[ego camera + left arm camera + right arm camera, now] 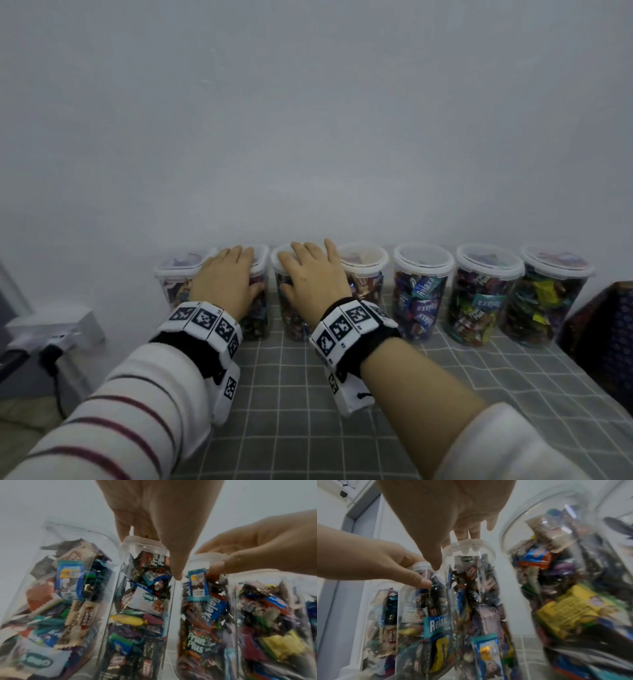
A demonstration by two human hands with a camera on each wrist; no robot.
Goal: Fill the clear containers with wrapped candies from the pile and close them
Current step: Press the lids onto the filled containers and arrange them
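Seven clear containers (423, 291) stand in a row along the wall at the 12 o'clock edge of your grid-patterned table cover (376, 394), each packed with wrapped candies (479, 308) and each capped with a clear lid (489, 260).

Your left hand (222, 277) lies palm-down on the lid of the second container (137, 601) from the 9 o'clock end, fingers straight and close together, thumb hanging down the container's side.

Your right hand (315, 274) lies palm-down on the lid of the third container (471, 595), fingers extended and slightly spread, thumb down against the wall of the container.

A white power strip (54, 329) sits off the table at 9 o'clock, and a dark patterned box (603, 329) stands at the 3 o'clock end of the row.
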